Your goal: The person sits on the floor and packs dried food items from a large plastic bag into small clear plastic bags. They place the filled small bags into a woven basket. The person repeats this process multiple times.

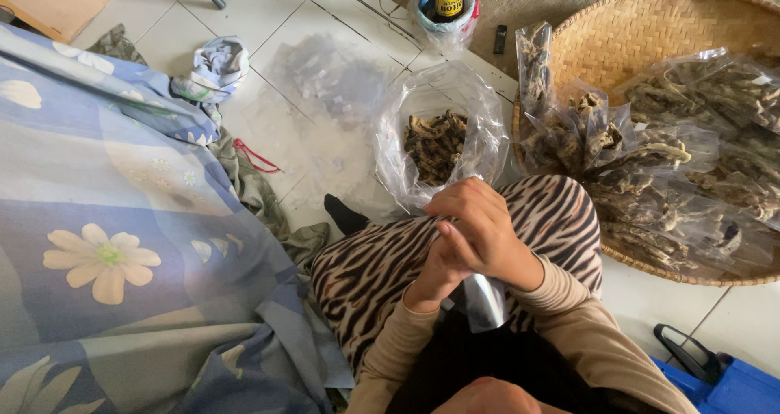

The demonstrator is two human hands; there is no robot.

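While seated on the white tiled floor point(268, 24) in the head view, holds a small clear bag point(485, 302) over the zebra-striped knee point(382, 260), near the lower middle. Right hand point(487, 231) lies on top, fingers curled shut and pinching the bag's upper edge; left hand point(429, 282) sits under it, fingers closed on the same film. Bag in the hands looks empty, as far as can be told.

Just beyond the knee stands an open plastic sack point(479, 130) with loose dark dried pieces point(435, 146) in its bottom. To the right rests a woven round tray point(650, 24) piled with filled packets point(691, 130) of the same dried stuff. Farther left, flat empty bags point(325, 77) lie on the tiles; floral blanket point(97, 219) fills the left side.

By judgement, well along: many packets filled, some loose pieces left to go.
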